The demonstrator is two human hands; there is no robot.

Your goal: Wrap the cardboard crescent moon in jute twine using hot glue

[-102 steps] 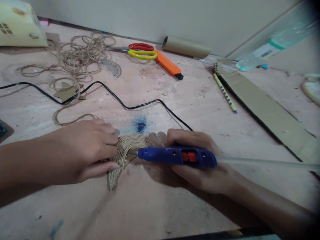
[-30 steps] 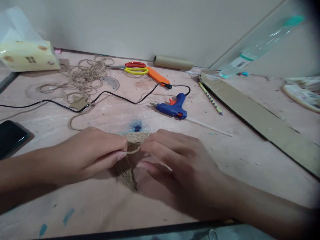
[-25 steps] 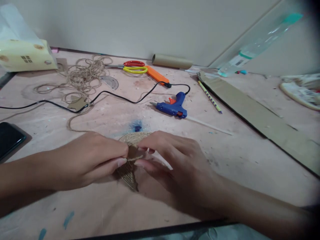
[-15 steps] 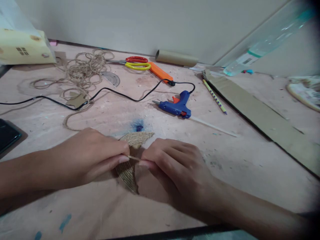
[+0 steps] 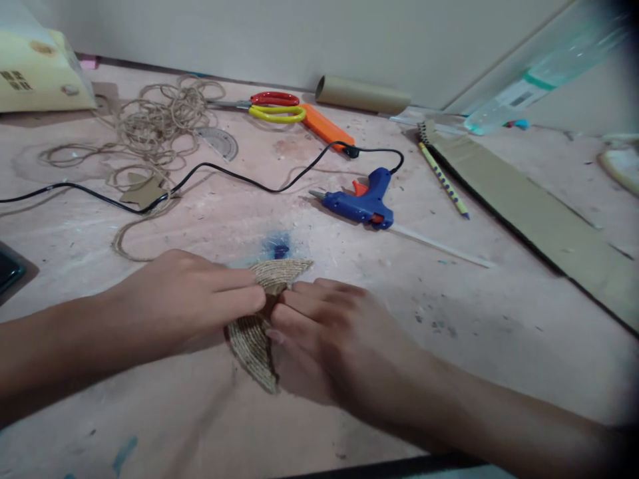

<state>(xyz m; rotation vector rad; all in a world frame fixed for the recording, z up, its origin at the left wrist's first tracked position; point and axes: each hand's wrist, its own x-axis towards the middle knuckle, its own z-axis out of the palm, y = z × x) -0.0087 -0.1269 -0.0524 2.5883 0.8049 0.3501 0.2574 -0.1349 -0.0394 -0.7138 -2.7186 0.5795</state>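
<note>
Head view: twd the front edge of the pale wooden desk, left hand & right hand nearly meet at the tan, crescent-shaped, twine-covered piece. Fingers curl close; what they pinch is hidden, can't tell. Poss. risk: loose brown twine, tangled nr back edge, may snag, b/c thin black cable crosses it.

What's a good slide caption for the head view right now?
Left hand and right hand close together over a curved twine-covered piece, with tangled twine and a blue glue gun lying beyond.
</note>
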